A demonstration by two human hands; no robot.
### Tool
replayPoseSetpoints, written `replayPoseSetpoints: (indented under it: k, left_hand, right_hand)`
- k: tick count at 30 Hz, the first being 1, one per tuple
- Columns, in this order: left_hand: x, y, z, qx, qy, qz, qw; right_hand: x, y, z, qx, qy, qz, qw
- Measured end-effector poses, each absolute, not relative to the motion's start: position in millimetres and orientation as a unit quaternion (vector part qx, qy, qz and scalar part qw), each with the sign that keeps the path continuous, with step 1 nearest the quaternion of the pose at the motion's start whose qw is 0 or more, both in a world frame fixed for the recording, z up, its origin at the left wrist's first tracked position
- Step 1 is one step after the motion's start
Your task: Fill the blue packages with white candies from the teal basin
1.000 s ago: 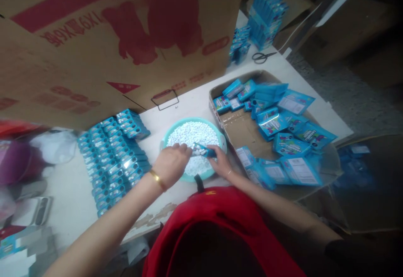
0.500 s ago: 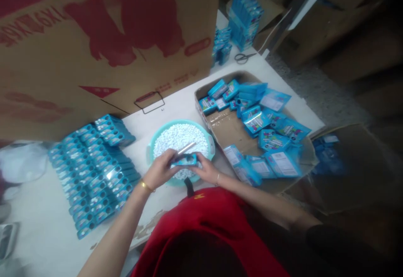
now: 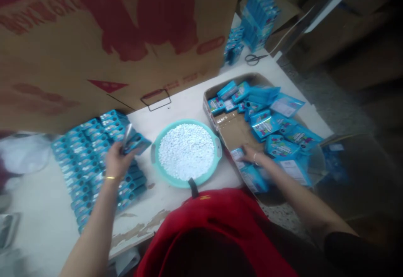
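My left hand [image 3: 117, 161] is over the rows of small blue boxes [image 3: 85, 163] with round holes on the left. It grips a small blue box [image 3: 138, 142] together with a thin silvery tube [image 3: 127, 133] that points upward. Inside the open carton [image 3: 215, 124] on the right, my right hand [image 3: 250, 155] has its fingers closed at the edge of a blue packet [image 3: 236, 154] with a white label. Between my hands stands a turquoise basin [image 3: 163, 176] full of small white pellets [image 3: 187, 151].
More blue packets [image 3: 264, 126] fill the carton's right side. A tall printed cardboard box [image 3: 126, 58] blocks the back. Scissors [image 3: 254, 58] lie at the far corner, near stacked blue boxes [image 3: 260, 16]. Another open carton [image 3: 355, 180] is at the right.
My hands have parted from above the basin. The left has carried the blue box and tube left to the rows; the right has moved into the carton to a packet. The view has shifted slightly.
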State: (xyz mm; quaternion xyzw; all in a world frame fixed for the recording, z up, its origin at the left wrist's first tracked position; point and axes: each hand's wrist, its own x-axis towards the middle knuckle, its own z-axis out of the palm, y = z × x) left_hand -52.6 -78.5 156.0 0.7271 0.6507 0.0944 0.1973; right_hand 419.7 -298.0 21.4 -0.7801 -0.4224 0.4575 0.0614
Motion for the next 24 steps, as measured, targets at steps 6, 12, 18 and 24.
replayPoseSetpoints:
  k: [6,12,18,24]
  left_hand:
    - [-85,-35,107,0.693,0.692,-0.007,0.202]
    - [-101,-12,82,0.725,0.669,-0.030,0.165]
    - [-87,-42,93,0.723,0.686,0.008,0.088]
    - [-48,-121,114,0.784,0.528,-0.059,0.322]
  right_hand:
    - [411,-295,19,-0.766,-0.448,0.442,0.133]
    - [404,-273,18,-0.769,-0.442,0.384,0.257]
    - [404,-258,54,-0.807,-0.374,0.266,0.372]
    - [387,-260,127,-0.745,-0.300,0.316,0.505]
